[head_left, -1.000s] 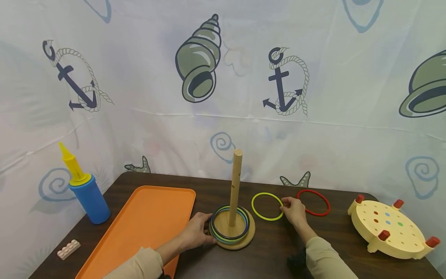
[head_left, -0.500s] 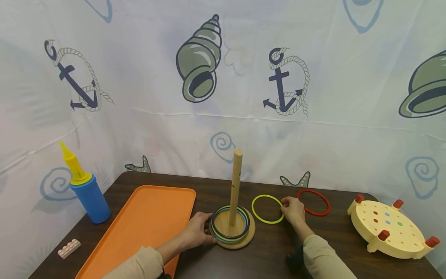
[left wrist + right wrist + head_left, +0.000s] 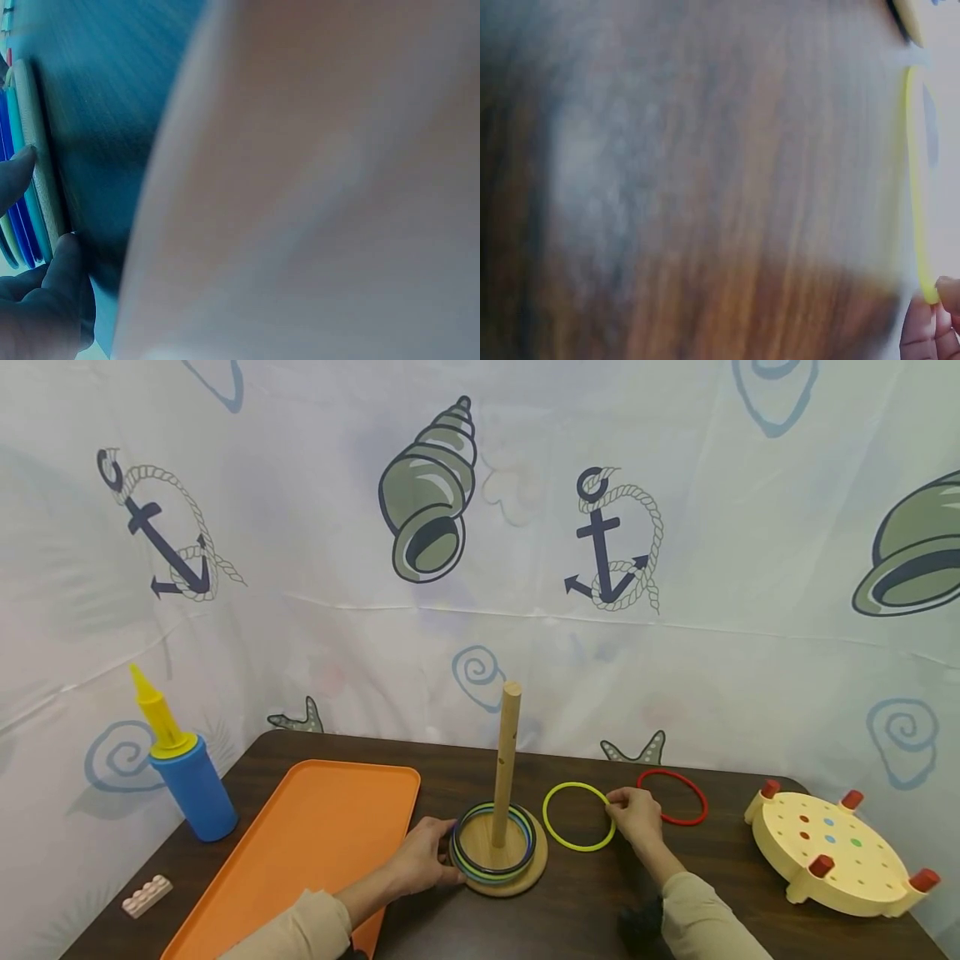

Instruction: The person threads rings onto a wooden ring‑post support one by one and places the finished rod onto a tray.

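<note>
A wooden post (image 3: 507, 752) stands upright on a round base (image 3: 538, 862) in the middle of the table. Several thin rings (image 3: 491, 879), dark, green and blue, lie stacked around its foot. My left hand (image 3: 422, 857) grips the left side of the base; in the left wrist view, its fingers (image 3: 66, 259) touch the base's edge beside the rings. To the right of the post, my right hand (image 3: 636, 817) pinches a yellow ring (image 3: 576, 784) by its right side. The right wrist view shows thumb and fingers holding the yellow ring (image 3: 918, 195) at one end.
A red ring (image 3: 679, 822) lies just behind my right hand. At the left are an orange tray (image 3: 352, 806), a blue pump (image 3: 197, 789) with a yellow handle and a pale pink toy brick (image 3: 147, 896). A cream pegboard (image 3: 825, 852) with red-tipped feet stands at the right.
The yellow ring has moved a little nearer to me in the right hand's pinch. My left hand, the post and the stacked rings have stayed put.
</note>
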`<state>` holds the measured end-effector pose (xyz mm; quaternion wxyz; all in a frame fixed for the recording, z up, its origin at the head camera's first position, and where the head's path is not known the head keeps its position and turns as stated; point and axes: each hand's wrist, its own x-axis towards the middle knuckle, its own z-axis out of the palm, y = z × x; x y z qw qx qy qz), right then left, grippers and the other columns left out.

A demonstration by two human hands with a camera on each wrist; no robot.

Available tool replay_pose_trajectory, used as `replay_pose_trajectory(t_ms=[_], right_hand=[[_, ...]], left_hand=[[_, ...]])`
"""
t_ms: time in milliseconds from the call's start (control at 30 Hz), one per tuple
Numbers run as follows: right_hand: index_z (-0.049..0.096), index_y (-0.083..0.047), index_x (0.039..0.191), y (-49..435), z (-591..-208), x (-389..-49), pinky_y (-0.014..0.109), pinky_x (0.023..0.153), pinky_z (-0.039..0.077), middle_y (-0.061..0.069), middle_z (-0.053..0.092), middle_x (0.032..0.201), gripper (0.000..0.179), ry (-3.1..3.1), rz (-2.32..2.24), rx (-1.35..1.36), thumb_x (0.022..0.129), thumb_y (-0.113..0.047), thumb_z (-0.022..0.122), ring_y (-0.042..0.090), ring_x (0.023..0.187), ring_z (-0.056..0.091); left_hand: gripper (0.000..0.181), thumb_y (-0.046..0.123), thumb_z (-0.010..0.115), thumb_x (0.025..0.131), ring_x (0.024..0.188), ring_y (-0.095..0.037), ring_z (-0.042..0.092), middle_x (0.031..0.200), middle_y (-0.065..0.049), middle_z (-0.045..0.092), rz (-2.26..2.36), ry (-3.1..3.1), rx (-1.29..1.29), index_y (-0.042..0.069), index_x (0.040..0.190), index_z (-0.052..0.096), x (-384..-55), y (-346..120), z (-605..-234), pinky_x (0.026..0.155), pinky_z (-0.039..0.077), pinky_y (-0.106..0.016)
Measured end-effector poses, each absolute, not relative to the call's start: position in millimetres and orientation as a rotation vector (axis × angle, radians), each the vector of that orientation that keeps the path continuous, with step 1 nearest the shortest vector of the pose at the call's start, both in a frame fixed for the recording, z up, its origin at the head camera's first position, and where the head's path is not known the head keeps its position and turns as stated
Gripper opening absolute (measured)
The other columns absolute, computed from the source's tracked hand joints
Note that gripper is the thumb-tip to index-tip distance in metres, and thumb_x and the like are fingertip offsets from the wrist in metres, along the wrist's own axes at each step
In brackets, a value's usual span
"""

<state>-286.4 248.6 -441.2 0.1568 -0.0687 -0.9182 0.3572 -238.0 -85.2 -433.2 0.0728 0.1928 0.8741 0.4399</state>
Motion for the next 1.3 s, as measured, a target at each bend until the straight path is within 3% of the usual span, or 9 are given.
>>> replay_pose_trajectory(t_ms=[200, 467, 567, 867, 1300], right_hand=[[0.071, 0.003, 0.086, 256, -434, -282, 0.034, 0.067, 0.044, 0.010, 0.068, 0.072, 0.010, -2.593, 1.027, -0.196, 0.078, -0.002, 0.066, 0.016, 0.066, 0.057], [0.070, 0.003, 0.096, 263, -420, -276, 0.023, 0.061, 0.043, 0.005, 0.067, 0.073, 0.017, -2.565, 1.166, -0.257, 0.083, -0.007, 0.067, 0.008, 0.064, 0.054], [0.068, 0.006, 0.100, 264, -411, -274, 0.020, 0.058, 0.047, 0.004, 0.066, 0.073, 0.019, -2.520, 1.283, -0.246, 0.085, -0.006, 0.066, 0.006, 0.062, 0.055], [0.057, 0.013, 0.114, 253, -370, -267, 0.014, 0.058, 0.050, -0.007, 0.058, 0.074, 0.030, -2.287, 1.738, -0.196, 0.091, -0.005, 0.059, 0.001, 0.065, 0.057], [0.057, 0.007, 0.115, 214, -305, -251, 0.017, 0.069, 0.052, -0.005, 0.061, 0.084, 0.034, -2.150, 1.902, 0.023, 0.090, -0.015, 0.063, 0.007, 0.076, 0.060]], left_hand=[[0.074, 0.004, 0.084, 0.064, 0.100, -0.028, 0.050, 0.110, -0.016, 0.048, 1.314, 2.640, 0.590, -0.012, 0.128, 0.050, -239, -86, -435, 0.078, 0.054, -0.034], [0.073, 0.005, 0.084, 0.065, 0.099, -0.027, 0.048, 0.110, -0.016, 0.048, 1.302, 2.647, 0.598, -0.012, 0.127, 0.050, -238, -86, -435, 0.074, 0.052, -0.032], [0.074, 0.004, 0.083, 0.065, 0.099, -0.027, 0.048, 0.110, -0.016, 0.048, 1.305, 2.643, 0.596, -0.013, 0.128, 0.049, -238, -86, -435, 0.074, 0.052, -0.032], [0.074, 0.004, 0.083, 0.065, 0.098, -0.026, 0.048, 0.110, -0.016, 0.048, 1.296, 2.650, 0.595, -0.014, 0.128, 0.049, -237, -86, -434, 0.073, 0.051, -0.031], [0.073, 0.004, 0.083, 0.065, 0.099, -0.027, 0.047, 0.111, -0.016, 0.048, 1.310, 2.640, 0.600, -0.013, 0.127, 0.049, -238, -86, -434, 0.074, 0.052, -0.032]])
